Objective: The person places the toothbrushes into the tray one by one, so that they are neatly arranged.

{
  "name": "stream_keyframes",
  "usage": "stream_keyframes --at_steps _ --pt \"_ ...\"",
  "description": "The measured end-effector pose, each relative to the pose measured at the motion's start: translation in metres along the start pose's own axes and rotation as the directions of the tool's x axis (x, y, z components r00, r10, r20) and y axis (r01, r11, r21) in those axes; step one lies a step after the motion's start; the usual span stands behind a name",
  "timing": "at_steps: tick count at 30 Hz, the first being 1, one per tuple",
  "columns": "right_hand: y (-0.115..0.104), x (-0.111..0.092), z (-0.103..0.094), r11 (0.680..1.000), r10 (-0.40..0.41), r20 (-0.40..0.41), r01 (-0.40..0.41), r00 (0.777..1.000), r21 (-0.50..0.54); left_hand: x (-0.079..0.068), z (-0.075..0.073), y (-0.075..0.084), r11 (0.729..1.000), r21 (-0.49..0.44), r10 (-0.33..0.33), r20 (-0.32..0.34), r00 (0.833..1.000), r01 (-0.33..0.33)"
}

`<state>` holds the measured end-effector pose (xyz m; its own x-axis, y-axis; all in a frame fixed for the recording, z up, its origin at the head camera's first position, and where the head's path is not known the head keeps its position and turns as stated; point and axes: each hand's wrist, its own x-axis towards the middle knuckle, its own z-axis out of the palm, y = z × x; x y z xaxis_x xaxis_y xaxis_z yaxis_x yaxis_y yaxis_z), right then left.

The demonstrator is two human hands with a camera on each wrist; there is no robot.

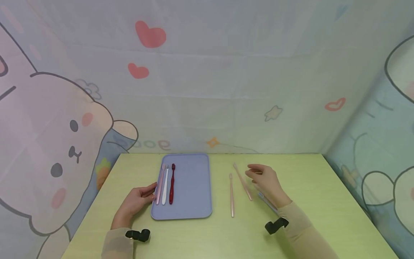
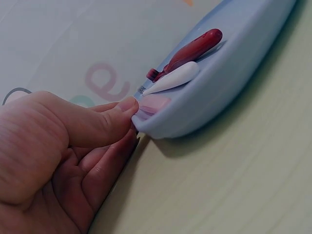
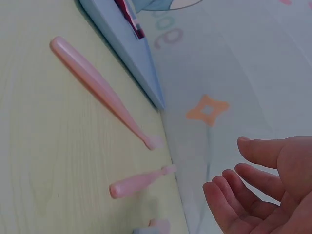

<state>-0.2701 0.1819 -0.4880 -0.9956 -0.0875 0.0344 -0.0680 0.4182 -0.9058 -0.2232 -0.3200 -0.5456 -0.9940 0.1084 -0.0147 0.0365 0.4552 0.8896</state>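
Observation:
My left hand pinches the left rim of a blue-lavender tray, thumb on top and fingers below in the left wrist view. Inside the tray, along its left side, lie a pink toothbrush, a white toothbrush and a dark red toothbrush, heads toward the back. My right hand hovers over the table's right half, fingers loosely bent and holding nothing. Left of it, two pink toothbrushes lie on the table. A bluish toothbrush is partly hidden under the right wrist.
The light yellow-green table ends at a cartoon-printed cloth hanging behind it, with more cloth at both sides. At the bottom of the right wrist view, a pink handle end shows beside a bluish one.

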Motion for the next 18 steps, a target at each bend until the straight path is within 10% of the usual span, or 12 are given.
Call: stream_keyframes --at_steps 18 --pt "0.039 -0.034 -0.07 0.99 0.078 0.185 -0.055 0.98 -0.127 0.0 0.001 0.0 1.0 0.006 -0.025 -0.004 1.0 0.025"
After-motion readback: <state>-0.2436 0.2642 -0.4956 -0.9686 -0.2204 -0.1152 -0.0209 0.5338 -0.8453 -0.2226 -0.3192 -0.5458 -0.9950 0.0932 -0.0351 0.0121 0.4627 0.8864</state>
